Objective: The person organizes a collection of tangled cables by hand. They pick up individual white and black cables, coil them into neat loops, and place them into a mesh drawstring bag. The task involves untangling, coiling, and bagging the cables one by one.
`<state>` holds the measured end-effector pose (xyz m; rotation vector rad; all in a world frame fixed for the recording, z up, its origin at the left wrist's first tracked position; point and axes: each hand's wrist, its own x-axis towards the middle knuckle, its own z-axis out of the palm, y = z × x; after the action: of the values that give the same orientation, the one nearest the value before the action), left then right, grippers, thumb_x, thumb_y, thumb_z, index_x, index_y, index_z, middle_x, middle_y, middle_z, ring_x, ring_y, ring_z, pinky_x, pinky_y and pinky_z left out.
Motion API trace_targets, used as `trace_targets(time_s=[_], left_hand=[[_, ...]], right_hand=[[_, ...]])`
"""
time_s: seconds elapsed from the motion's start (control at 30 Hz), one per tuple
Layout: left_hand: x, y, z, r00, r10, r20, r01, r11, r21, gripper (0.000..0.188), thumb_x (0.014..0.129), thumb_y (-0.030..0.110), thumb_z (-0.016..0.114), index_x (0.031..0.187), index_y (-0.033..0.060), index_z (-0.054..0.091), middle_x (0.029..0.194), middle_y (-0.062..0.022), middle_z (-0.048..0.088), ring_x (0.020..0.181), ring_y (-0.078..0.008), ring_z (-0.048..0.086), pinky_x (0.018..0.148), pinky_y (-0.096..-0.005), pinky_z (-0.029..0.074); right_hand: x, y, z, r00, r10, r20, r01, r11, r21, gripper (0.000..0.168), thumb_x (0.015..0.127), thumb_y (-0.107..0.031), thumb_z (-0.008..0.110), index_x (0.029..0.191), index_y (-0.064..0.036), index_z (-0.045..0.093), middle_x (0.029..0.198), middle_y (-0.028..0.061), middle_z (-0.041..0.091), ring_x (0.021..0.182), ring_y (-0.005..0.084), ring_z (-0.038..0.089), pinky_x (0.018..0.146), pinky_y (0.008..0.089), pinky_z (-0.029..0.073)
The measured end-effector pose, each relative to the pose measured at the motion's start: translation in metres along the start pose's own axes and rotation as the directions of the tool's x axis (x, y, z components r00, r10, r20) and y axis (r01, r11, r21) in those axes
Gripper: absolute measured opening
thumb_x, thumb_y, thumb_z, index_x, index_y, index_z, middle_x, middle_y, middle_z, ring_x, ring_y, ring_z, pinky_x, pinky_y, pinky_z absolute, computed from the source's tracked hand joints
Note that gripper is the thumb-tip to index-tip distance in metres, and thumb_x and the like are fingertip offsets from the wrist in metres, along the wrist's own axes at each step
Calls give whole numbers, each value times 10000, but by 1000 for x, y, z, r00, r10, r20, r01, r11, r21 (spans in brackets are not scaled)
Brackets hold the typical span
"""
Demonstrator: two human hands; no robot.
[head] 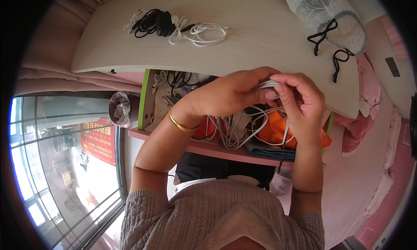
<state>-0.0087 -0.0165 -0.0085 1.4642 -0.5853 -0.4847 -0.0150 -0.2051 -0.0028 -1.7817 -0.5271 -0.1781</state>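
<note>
Above the open drawer (198,145), both hands hold a white cable (267,84) gathered in a small coil. My left hand (224,93), with a gold bangle at its wrist, grips the coil from the left side. Thumb and fingers of my right hand (301,103) pinch the coil's other end. Loops of white cable (233,132) hang beneath the hands into the drawer. Orange material (277,126), a folded blue cloth-like item (268,151) and dark cables (179,78) lie in the drawer. My hands and forearms hide part of its contents.
On the light wood desktop (254,38) lie a black adapter with its cord (164,23) and a coiled white cable (208,34). A patterned drawstring pouch (325,18) sits at the right. A small lined bin (120,109) and a window (65,171) are at the left.
</note>
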Motion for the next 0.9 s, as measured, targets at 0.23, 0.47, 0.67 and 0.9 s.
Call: trace_targets(time_s=[0.23,0.47,0.67,0.9], left_hand=[[2,5,-4,985,-150,87,143,986,82,291,999,233,505,1135,-22,529,901,-87,644,784,-129,590,698,-298,480],[-2,9,-5,999,33,-5,-32,990,137,295,1010,269,481,1069,-10,554,800,-37,594,654,-91,494,603,-245,429],[-2,8,-9,984,-94,-153,41,947,-318,393,1038,373,363,975,50,578,744,13,531,594,-73,391,546,-189,356],[10,-5,-6,850,-53,-523,-207,881,-425,394,1037,380,359,942,55,558,821,-29,609,700,-99,533,664,-245,472]], right_hand=[[-2,-4,7,998,-56,-31,51,988,-145,127,840,-7,669,961,-38,693,758,67,638,671,160,632,584,261,489],[-1,-3,8,993,-98,-65,96,995,-27,118,863,-27,670,980,-19,673,856,36,598,705,114,611,599,229,477],[2,6,-3,994,107,-26,-103,987,120,200,879,-32,655,1077,-11,634,853,23,572,724,88,521,646,205,434],[-2,-7,13,995,12,97,-1,995,-105,494,833,44,600,1311,-69,548,871,43,555,666,113,496,612,224,436]])
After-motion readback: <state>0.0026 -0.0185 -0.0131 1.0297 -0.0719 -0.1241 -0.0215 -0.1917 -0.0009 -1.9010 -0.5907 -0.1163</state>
